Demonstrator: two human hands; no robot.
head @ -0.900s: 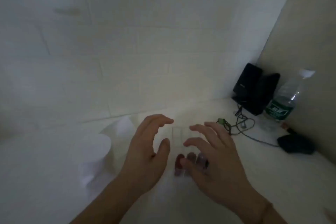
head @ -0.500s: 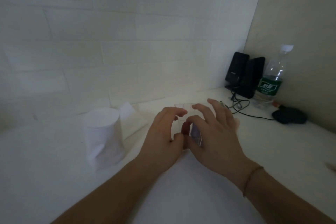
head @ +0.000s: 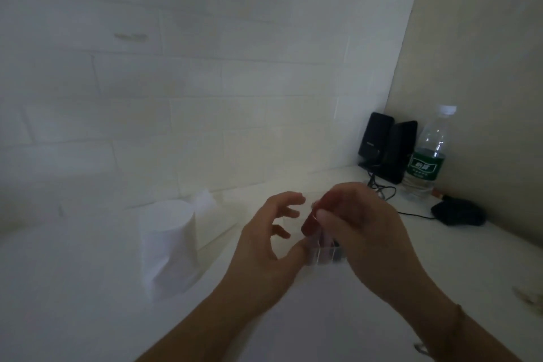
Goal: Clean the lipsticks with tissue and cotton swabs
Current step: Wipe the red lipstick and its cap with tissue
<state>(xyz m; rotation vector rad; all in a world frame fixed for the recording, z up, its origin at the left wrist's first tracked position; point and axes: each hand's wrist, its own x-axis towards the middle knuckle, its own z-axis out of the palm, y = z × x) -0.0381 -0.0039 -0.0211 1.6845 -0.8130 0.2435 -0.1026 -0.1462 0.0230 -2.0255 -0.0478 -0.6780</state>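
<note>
My right hand (head: 361,232) pinches a dark red lipstick (head: 312,220) and holds it tilted above a clear holder (head: 323,253) on the white counter (head: 440,258). Other lipsticks show dimly inside the holder, mostly hidden by my fingers. My left hand (head: 264,247) hovers just left of the holder with fingers spread and loosely curled, its thumb next to the holder's left wall; whether it touches is unclear. A roll of white tissue (head: 169,247) stands upright to the left, with a loose sheet (head: 211,214) trailing behind it. No cotton swabs are in view.
In the back right corner stand two black speakers (head: 388,150) and a water bottle (head: 426,159) with a green label. A cable (head: 385,191) runs to a black mouse (head: 458,211). A tiled wall rises close behind the counter.
My right hand has lifted a dark red lipstick out of the clear holder. My left hand has opened and drawn slightly left. The view has tilted and shifted.
</note>
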